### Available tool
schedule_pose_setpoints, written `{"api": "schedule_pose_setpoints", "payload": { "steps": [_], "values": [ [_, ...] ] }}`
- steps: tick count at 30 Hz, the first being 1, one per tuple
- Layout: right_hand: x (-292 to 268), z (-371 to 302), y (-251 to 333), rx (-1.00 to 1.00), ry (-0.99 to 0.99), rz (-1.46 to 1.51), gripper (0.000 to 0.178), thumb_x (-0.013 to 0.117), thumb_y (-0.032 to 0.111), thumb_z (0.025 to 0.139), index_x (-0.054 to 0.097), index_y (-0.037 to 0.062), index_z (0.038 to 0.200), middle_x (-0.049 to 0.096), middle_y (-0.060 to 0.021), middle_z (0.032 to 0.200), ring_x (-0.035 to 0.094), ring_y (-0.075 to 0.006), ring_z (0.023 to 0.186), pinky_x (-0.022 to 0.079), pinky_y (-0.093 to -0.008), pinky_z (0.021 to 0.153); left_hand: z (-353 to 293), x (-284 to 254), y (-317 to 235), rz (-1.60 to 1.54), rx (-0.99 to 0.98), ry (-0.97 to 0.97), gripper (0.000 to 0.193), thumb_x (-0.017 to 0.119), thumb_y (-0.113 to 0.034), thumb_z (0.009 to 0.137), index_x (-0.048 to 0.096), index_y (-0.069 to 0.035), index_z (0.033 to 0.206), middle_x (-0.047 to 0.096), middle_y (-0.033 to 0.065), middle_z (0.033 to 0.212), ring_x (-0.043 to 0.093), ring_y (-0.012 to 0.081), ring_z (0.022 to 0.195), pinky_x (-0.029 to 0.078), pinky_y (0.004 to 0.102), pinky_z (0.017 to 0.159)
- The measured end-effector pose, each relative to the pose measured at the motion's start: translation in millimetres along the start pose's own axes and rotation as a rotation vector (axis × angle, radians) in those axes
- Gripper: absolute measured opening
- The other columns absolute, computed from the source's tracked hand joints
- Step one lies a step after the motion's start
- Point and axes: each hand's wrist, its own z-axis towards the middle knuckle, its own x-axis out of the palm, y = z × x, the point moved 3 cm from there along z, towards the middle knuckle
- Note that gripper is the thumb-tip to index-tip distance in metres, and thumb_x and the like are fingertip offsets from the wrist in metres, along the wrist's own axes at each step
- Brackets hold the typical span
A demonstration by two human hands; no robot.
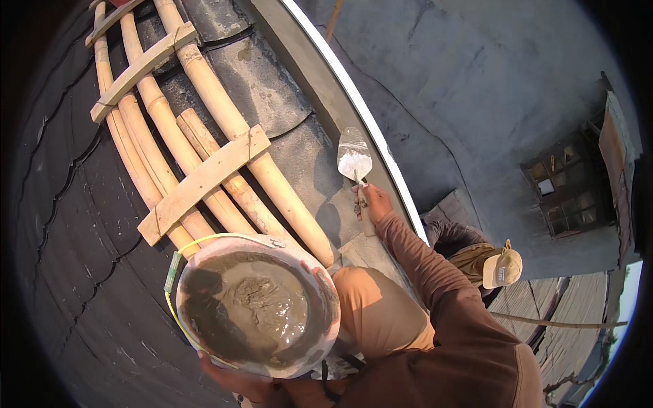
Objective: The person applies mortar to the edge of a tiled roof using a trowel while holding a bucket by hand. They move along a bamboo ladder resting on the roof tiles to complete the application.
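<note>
In my right hand [377,203] is a trowel [354,151], its handle closed in my fingers. The metal blade points away from me, over the grey strip beside the roof's raised edge. A bright patch lies on the blade; I cannot tell whether it is glare or mortar. A bucket [325,299] of wet grey mortar [266,307] stands at the lower left, against my bent knee. My left hand [235,382] grips the bucket's near side, most of its fingers hidden. The bucket's thin yellow-green handle [170,280] hangs round its left side.
A bamboo ladder [202,75] with flat wooden rungs lies on dark roof tiles [75,272] beyond the bucket. A white-topped edge [347,85] curves along the roof's right side. Past it, lower down, are a person in a cap [502,266], a grey wall and a window [563,183].
</note>
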Motion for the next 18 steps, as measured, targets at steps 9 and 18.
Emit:
{"api": "schedule_pose_setpoints", "payload": {
  "steps": [9,18],
  "values": [
    [-24,-46,-63,0.132,-0.213,0.094,0.030,0.046,0.027,0.100,0.065,0.0032,0.103,0.058,-0.0072,0.074,0.056,-0.0167,0.054,0.048,-0.0322,0.047,-2,-1,-6,0.048,-0.108,0.115,0.064,0.036,-0.055,0.098,0.045,-0.006,0.138,0.045,0.0108,0.139,0.047,0.0263,0.124,0.040,0.0436,0.103],
    [-4,2,-60,-0.167,-0.128,-0.001,0.030,0.047,0.026,0.101,0.066,0.0026,0.103,0.060,-0.0075,0.073,0.058,-0.0156,0.056,0.047,-0.0317,0.044,39,-78,-4,0.489,0.081,0.186,0.048,0.046,-0.032,0.106,0.046,0.002,0.140,0.053,0.0180,0.137,0.054,0.0302,0.122,0.045,0.0448,0.108]
  ]
}}
